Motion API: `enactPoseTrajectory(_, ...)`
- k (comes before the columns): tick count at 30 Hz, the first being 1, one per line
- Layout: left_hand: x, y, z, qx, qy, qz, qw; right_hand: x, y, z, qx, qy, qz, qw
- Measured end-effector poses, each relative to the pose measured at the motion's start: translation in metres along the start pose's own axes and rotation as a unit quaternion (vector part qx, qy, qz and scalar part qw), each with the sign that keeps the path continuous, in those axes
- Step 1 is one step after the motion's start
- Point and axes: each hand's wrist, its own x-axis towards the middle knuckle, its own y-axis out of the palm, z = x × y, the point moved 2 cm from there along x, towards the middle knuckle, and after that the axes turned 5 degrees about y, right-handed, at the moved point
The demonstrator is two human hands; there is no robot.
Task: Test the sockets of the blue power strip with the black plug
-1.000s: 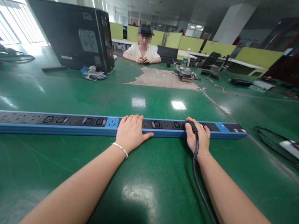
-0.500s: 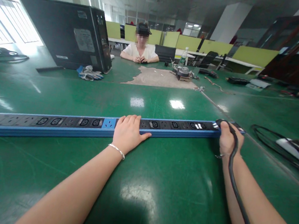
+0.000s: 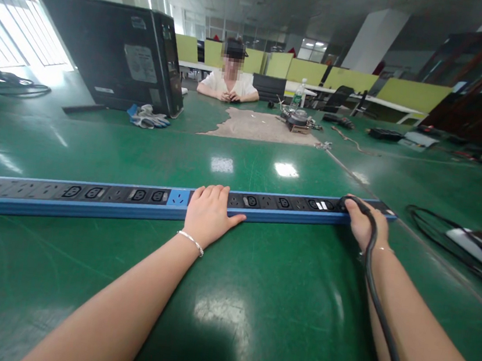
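A long blue power strip [image 3: 289, 215] with a row of black sockets lies across the green table. My left hand [image 3: 207, 211] rests over its middle, fingers across the top and thumb along the near side, just right of a blue socket [image 3: 178, 197]. Near the strip's right end, my right hand [image 3: 361, 223] is closed round a black power plug [image 3: 343, 203]. The plug's face is down against the strip; its prongs do not show. From it a thick black cable [image 3: 378, 300] runs down over my right forearm.
A black computer case [image 3: 107, 53] and gloves [image 3: 148, 117] stand at the back left. Across the table sits a person [image 3: 230, 82] with hands together. A bottle [image 3: 298, 95] and a small device [image 3: 296, 118] are behind the strip. Dark cables [image 3: 433, 219] lie at the right.
My right hand has shifted slightly left with the plug. The plug's metal prongs, visible before, are now out of sight against the strip. My left hand keeps its place on the strip.
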Motion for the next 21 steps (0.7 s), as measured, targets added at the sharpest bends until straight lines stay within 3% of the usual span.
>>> enactPoseTrajectory(4, 0.000, 0.000, -0.001, 0.005, 0.001, -0.002, 1.000, -0.007, -0.002, 0.008, -0.049, 0.024, 0.022, 0.998)
enactPoseTrajectory(10, 0.001, -0.002, -0.001, 0.004, -0.001, 0.002, 1.000, -0.014, -0.001, 0.014, -0.120, -0.024, 0.008, 0.992)
enactPoseTrajectory(16, 0.001, -0.002, 0.000, 0.001, -0.002, 0.006, 1.000, -0.016, 0.000, 0.018, -0.118, -0.041, 0.009, 0.992)
enactPoseTrajectory(21, 0.001, -0.001, 0.000, 0.002, -0.001, 0.004, 1.000, -0.016, 0.002, 0.013, -0.068, -0.011, -0.012, 0.998)
